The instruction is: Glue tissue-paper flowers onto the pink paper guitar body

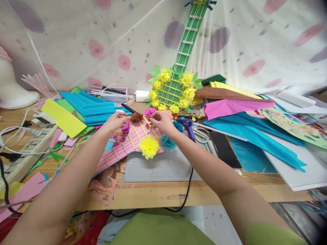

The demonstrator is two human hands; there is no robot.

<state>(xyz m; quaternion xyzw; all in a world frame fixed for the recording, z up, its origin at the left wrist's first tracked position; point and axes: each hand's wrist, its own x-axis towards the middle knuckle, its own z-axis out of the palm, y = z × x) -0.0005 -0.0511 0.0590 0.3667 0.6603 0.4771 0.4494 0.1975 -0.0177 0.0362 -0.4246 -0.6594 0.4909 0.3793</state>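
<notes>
A pink paper guitar (pixel 133 137) with yellow strips lies on a grey cutting mat (pixel 158 172). Around its body sit a yellow flower (pixel 149 147), a brown flower (pixel 136 117), a magenta flower (pixel 149 111) and teal flowers (pixel 168 141). My left hand (pixel 116 121) is at the upper left of the body, its fingertips bent together beside the brown flower; what they hold, if anything, is hidden. My right hand (pixel 162 122) is over the body's upper edge, thumb and fingers pinched near a small brown piece.
A green paper guitar (pixel 176 78) with yellow flowers leans at the back. A blue glue gun (pixel 188 127) stands right of my right hand, its black cord crossing the mat. A phone (pixel 224 149), crepe paper (pixel 255 132) and a power strip (pixel 30 146) lie around.
</notes>
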